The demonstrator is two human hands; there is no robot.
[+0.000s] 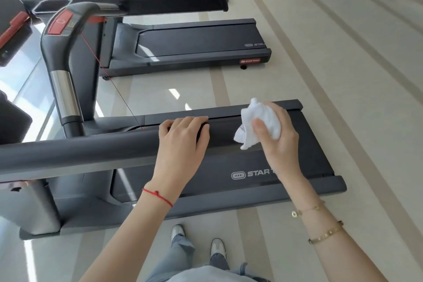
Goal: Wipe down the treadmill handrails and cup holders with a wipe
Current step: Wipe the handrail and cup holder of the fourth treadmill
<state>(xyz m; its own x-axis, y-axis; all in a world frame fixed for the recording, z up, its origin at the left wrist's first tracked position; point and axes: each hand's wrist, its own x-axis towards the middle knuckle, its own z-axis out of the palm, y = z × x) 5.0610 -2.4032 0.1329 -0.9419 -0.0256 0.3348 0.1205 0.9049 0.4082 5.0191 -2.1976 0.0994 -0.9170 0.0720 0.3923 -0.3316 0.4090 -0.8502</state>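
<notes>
White wipe (258, 125) beyond handrail (91, 146) end.

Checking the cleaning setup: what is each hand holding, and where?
Right hand clutches the bunched white wipe around its middle; left hand grips the handrail at its end.
</notes>
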